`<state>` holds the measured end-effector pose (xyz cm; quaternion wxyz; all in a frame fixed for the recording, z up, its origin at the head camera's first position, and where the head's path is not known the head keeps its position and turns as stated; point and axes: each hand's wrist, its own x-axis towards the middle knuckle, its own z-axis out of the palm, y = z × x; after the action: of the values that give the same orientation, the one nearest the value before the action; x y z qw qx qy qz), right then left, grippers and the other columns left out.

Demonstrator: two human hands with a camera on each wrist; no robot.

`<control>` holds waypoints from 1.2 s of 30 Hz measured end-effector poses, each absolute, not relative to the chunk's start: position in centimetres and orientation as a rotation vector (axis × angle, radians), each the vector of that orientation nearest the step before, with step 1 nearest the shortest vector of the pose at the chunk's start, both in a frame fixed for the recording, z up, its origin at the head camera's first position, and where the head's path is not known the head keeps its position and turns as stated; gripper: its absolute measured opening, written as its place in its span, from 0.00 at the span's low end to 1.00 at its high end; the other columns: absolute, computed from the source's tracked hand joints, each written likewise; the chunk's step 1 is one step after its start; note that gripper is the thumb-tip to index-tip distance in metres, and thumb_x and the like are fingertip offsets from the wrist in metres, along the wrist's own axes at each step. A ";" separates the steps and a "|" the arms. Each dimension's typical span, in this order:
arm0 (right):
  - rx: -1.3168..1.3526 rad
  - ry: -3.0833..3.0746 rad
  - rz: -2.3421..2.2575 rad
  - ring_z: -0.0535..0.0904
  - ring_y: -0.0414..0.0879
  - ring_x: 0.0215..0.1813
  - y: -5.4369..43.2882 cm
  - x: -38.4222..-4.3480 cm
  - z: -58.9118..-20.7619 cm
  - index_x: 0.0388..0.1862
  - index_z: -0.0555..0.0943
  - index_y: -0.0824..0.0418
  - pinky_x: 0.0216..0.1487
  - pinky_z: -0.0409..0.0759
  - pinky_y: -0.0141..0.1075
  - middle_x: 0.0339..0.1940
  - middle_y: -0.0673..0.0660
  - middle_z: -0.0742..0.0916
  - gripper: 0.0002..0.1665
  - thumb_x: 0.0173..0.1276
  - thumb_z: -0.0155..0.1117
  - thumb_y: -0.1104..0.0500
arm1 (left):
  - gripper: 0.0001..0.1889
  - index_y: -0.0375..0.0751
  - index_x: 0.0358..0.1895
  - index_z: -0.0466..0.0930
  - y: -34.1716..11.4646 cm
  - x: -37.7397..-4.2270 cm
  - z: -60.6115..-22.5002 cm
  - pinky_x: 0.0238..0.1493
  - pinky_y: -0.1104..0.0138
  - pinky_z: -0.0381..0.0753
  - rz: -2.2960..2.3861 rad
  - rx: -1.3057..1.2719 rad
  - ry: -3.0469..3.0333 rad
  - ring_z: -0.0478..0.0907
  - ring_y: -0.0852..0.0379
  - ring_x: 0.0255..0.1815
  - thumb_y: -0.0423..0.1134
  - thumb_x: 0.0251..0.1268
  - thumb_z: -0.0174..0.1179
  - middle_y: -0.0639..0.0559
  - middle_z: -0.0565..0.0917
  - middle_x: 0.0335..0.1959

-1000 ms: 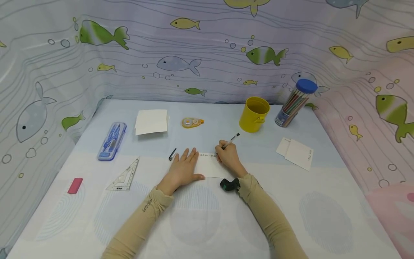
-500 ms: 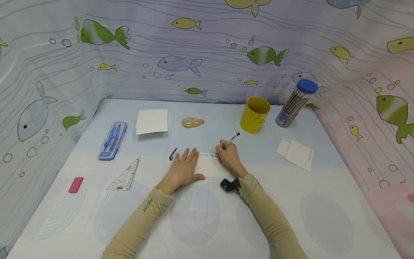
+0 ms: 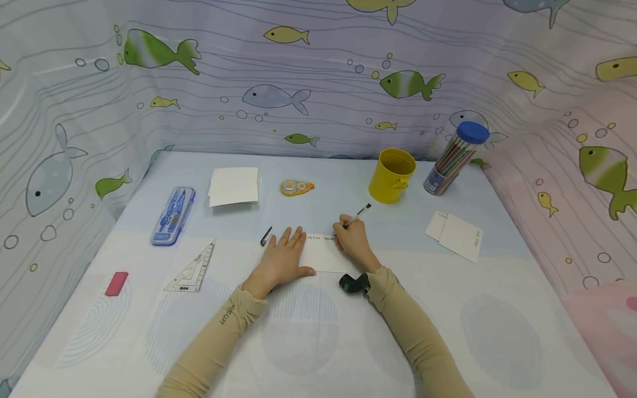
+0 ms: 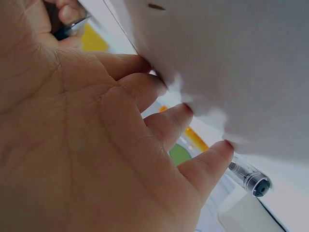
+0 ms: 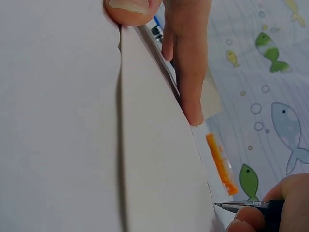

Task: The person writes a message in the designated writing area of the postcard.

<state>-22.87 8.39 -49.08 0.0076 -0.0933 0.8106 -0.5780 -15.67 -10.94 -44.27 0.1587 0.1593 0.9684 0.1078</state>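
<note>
A white paper card (image 3: 325,257) lies on the table between the hands, with a short line of dark handwriting along its top edge. My left hand (image 3: 281,261) rests flat with fingers spread, on the left part of the card. My right hand (image 3: 354,240) grips a black-tipped pen (image 3: 359,213); its point touches the card at the end of the writing. In the right wrist view the pen's metal tip (image 5: 227,205) meets the card's edge area. The pen cap (image 3: 266,236) lies just left of the left fingertips.
Around the hands stand a stack of blank cards (image 3: 234,187), a correction tape (image 3: 296,188), a yellow bucket (image 3: 390,179), a pencil tub (image 3: 453,160) and written cards (image 3: 461,237). At left lie a geometry case (image 3: 172,216), a set square (image 3: 191,272) and a pink eraser (image 3: 116,283).
The pen and right hand have shifted slightly right along the card's top line, and the writing has grown a little longer. My left hand has stayed put.
</note>
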 end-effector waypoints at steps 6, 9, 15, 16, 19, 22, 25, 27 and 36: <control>-0.306 2.603 -1.737 0.61 0.39 0.09 8.3 -23.0 -49.1 0.13 0.59 0.56 0.13 0.55 0.28 0.05 0.48 0.67 0.21 0.65 0.48 0.66 | 0.51 0.34 0.76 0.49 -10.9 -15.7 -44.4 0.74 0.39 0.47 0.312 0.449 2.775 0.43 0.39 0.80 0.64 0.60 0.58 0.41 0.49 0.79; -0.316 2.644 -1.724 0.58 0.40 0.09 8.3 -23.1 -49.0 0.12 0.59 0.56 0.14 0.52 0.29 0.05 0.48 0.66 0.20 0.64 0.48 0.66 | 0.51 0.34 0.76 0.49 -10.9 -15.7 -44.3 0.75 0.39 0.46 0.321 0.446 2.774 0.42 0.39 0.80 0.63 0.60 0.59 0.41 0.48 0.79; -0.323 2.624 -1.759 0.65 0.42 0.09 8.4 -23.1 -49.1 0.12 0.60 0.56 0.12 0.56 0.29 0.04 0.49 0.69 0.21 0.65 0.47 0.67 | 0.51 0.35 0.77 0.49 -10.8 -15.7 -44.2 0.75 0.39 0.46 0.320 0.438 2.767 0.42 0.39 0.80 0.63 0.60 0.59 0.41 0.48 0.79; -0.325 2.620 -1.766 0.66 0.42 0.09 8.4 -23.1 -49.1 0.12 0.60 0.57 0.12 0.57 0.29 0.04 0.49 0.69 0.21 0.65 0.47 0.67 | 0.51 0.35 0.77 0.49 -10.8 -15.6 -44.2 0.75 0.39 0.46 0.320 0.437 2.768 0.42 0.39 0.80 0.63 0.60 0.59 0.41 0.48 0.79; -0.326 2.627 -1.765 0.66 0.42 0.09 8.3 -23.0 -49.2 0.12 0.60 0.57 0.12 0.57 0.29 0.04 0.50 0.69 0.21 0.65 0.48 0.66 | 0.51 0.34 0.76 0.49 -10.9 -15.5 -44.2 0.74 0.39 0.47 0.322 0.439 2.771 0.43 0.39 0.80 0.63 0.60 0.59 0.41 0.49 0.79; -0.331 2.638 -1.755 0.66 0.42 0.09 8.3 -22.9 -49.2 0.12 0.60 0.57 0.12 0.56 0.29 0.04 0.50 0.69 0.21 0.65 0.48 0.66 | 0.51 0.34 0.76 0.49 -10.9 -15.5 -44.1 0.74 0.39 0.47 0.325 0.443 2.771 0.43 0.38 0.80 0.63 0.60 0.59 0.41 0.49 0.79; -0.331 2.637 -1.746 0.66 0.43 0.09 8.3 -22.8 -49.2 0.12 0.60 0.56 0.12 0.56 0.29 0.04 0.50 0.69 0.21 0.65 0.48 0.66 | 0.50 0.33 0.76 0.50 -10.9 -15.4 -44.1 0.74 0.39 0.47 0.330 0.443 2.767 0.43 0.38 0.80 0.63 0.60 0.59 0.41 0.49 0.79; -0.331 2.633 -1.740 0.66 0.43 0.09 8.3 -22.8 -49.3 0.12 0.60 0.56 0.12 0.55 0.29 0.04 0.50 0.69 0.22 0.65 0.48 0.66 | 0.50 0.33 0.76 0.50 -10.9 -15.4 -44.1 0.74 0.39 0.47 0.328 0.444 2.767 0.43 0.38 0.80 0.63 0.60 0.59 0.40 0.49 0.79; -0.337 2.630 -1.722 0.61 0.41 0.07 8.3 -23.0 -49.2 0.12 0.60 0.57 0.11 0.53 0.30 0.03 0.48 0.67 0.22 0.65 0.48 0.66 | 0.51 0.33 0.76 0.50 -10.9 -15.6 -44.3 0.74 0.39 0.47 0.310 0.449 2.777 0.43 0.38 0.80 0.63 0.60 0.59 0.40 0.49 0.79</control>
<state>-23.01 8.31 -49.20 -0.0097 -0.1066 0.8318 -0.5446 -15.58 -10.86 -44.27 0.1549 0.1566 0.9694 0.1083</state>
